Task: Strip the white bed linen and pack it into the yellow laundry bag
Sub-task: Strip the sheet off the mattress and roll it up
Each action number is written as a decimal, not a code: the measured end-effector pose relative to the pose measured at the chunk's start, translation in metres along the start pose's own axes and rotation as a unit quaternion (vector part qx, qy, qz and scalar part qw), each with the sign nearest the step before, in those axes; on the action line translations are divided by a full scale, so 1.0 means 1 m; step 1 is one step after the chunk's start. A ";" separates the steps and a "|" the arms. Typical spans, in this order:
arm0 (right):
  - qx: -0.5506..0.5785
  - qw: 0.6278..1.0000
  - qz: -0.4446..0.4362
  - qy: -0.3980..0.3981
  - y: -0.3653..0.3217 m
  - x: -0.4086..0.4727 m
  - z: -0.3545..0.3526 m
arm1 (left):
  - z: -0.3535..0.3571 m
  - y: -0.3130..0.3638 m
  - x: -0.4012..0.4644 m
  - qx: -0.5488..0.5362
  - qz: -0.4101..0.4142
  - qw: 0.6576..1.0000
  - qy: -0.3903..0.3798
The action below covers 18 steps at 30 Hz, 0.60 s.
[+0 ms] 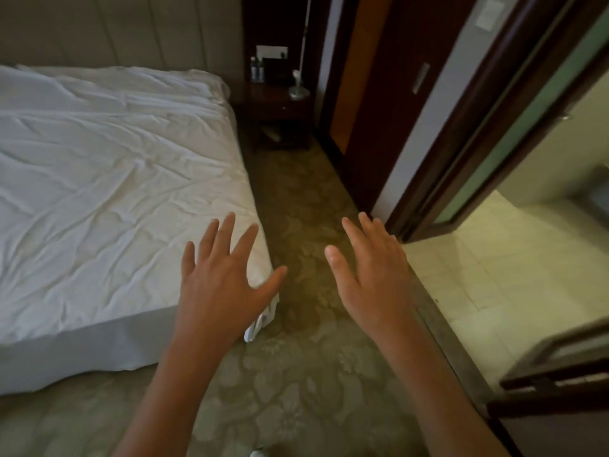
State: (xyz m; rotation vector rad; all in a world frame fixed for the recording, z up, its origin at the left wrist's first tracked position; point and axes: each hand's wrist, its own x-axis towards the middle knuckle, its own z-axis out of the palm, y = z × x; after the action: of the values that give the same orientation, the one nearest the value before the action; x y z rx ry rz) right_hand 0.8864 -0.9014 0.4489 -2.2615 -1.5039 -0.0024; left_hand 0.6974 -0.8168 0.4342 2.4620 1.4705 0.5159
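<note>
**Both hands empty at the foot corner of the bed**

Grip: the left hand and the right hand are both held out palm down with fingers straight and spread; neither holds anything.

1. Left hand – over the near right corner of the bed, in front of the wrinkled white fitted sheet. Whether the fingers touch the cloth cannot be told.
2. Right hand – over the floor, between the bed and the doorway, well apart from the linen.
3. Olive-green carpet with a pale flower pattern – covers the floor under both forearms and runs along the bed's right side.
4. Wrinkled white fitted sheet – spread over the whole mattress and hanging down its near side; a bunch of white cloth shows at the corner below the left thumb.
5. Pale tiled floor – to the right, beyond a dark wooden door frame.
6. Dark wooden bedside table – at the far end of the carpet, beside the head of the bed; small bottles and a round silver lamp base stand on it.
7. Padded beige headboard wall – behind the bed.
</note>
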 end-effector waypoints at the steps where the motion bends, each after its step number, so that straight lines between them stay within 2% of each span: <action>1: -0.001 1.000 -0.009 -0.004 -0.004 0.009 0.006 | 0.002 -0.008 0.004 0.000 -0.013 1.000 0.002; 9: 0.009 0.996 -0.076 -0.047 -0.008 0.088 0.053 | 0.032 -0.033 0.049 0.019 -0.095 0.995 0.009; 18: 0.054 0.977 -0.169 -0.114 0.056 0.218 0.094 | 0.090 0.010 0.138 0.042 -0.225 0.973 0.038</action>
State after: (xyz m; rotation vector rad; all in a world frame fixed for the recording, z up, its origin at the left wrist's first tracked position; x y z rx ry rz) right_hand 1.0045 -0.6948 0.3939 -1.9472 -1.9435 0.2407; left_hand 0.8028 -0.7013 0.3805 2.0806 2.0399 0.4637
